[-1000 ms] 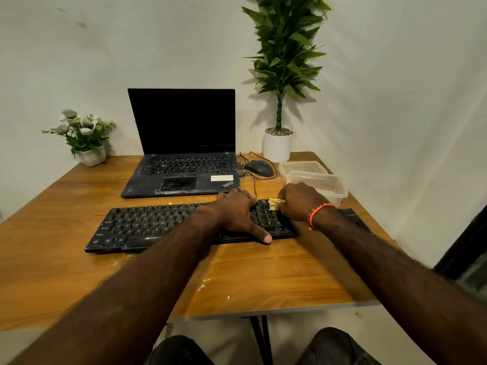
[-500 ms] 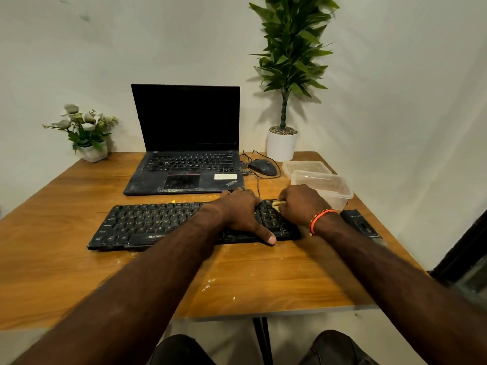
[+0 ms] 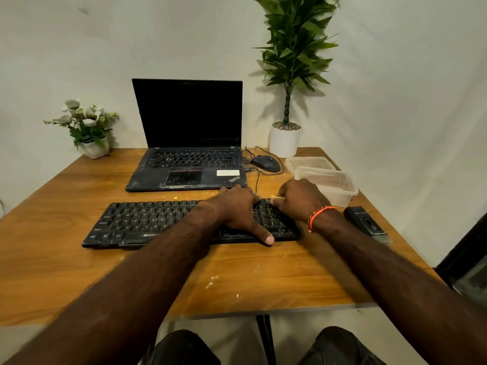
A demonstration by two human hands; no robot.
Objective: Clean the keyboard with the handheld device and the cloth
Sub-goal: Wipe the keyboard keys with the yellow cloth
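The black keyboard lies flat on the wooden desk, near the front edge. The left hand rests flat on the right part of the keys, fingers spread and holding nothing, with the thumb reaching down to the front edge. The right hand is at the keyboard's right end, fingers curled around a small yellow cloth that peeks out and touches the top keys. An orange band is on that wrist. Just right of the keyboard lies a small black handheld device. Behind it sit two clear plastic boxes. Farther back are an open laptop, a mouse, a tall plant in a white pot and a small flower pot.
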